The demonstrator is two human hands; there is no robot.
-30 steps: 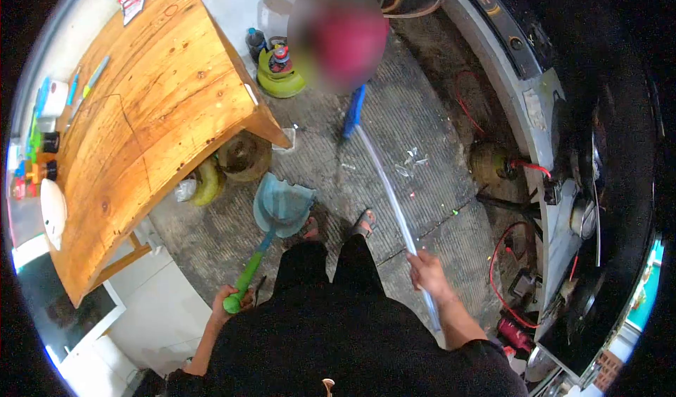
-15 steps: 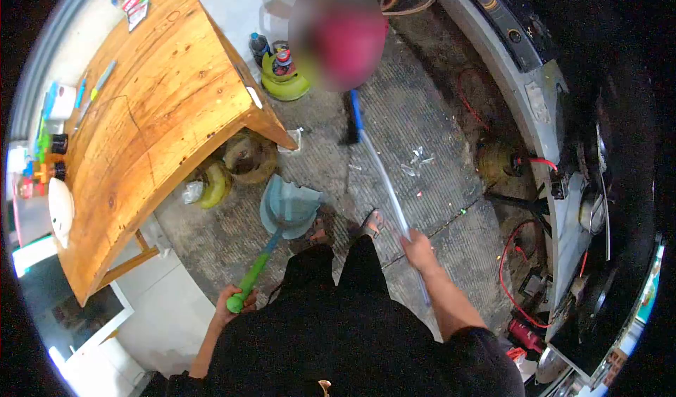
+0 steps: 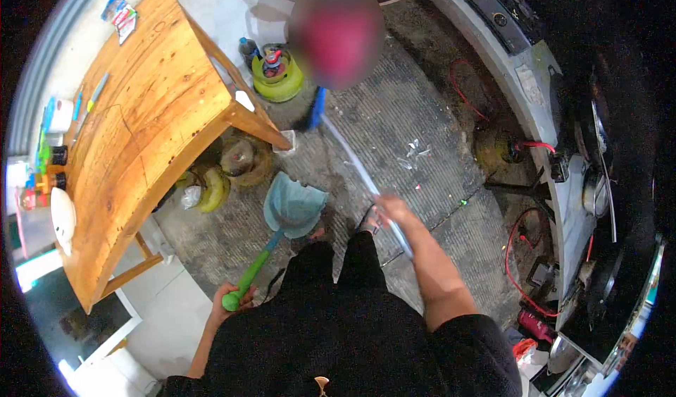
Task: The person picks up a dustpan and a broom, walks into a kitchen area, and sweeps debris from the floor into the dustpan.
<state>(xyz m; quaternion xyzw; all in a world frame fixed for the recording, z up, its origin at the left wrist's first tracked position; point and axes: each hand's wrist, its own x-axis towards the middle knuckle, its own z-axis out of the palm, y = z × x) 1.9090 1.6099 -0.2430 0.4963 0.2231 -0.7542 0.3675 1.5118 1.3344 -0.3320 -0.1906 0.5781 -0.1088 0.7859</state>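
My left hand [image 3: 232, 300] is closed around the green handle of a dustpan [image 3: 296, 203], whose grey-blue pan rests on the floor just ahead of my feet. In my right hand [image 3: 391, 210] is the pale pole of a broom [image 3: 352, 159]. Its blue head [image 3: 318, 108] with dark bristles is on the floor farther forward, close to a green gas cylinder [image 3: 277, 80]. Small pale scraps [image 3: 414, 154] lie on the ribbed floor right of the pole. A blurred round patch hides what is beyond the broom head.
A wooden table [image 3: 151, 115] stands on the left, with a white dish [image 3: 62, 219] on it and more gas cylinders [image 3: 211, 189] below. To the right runs a counter [image 3: 563, 207] with pans; a red hose [image 3: 508, 256] and another cylinder [image 3: 496, 147] are underneath.
My right hand has moved forward and left, and the broom head has swung left toward the green cylinder. The dustpan has shifted only slightly in my left hand.
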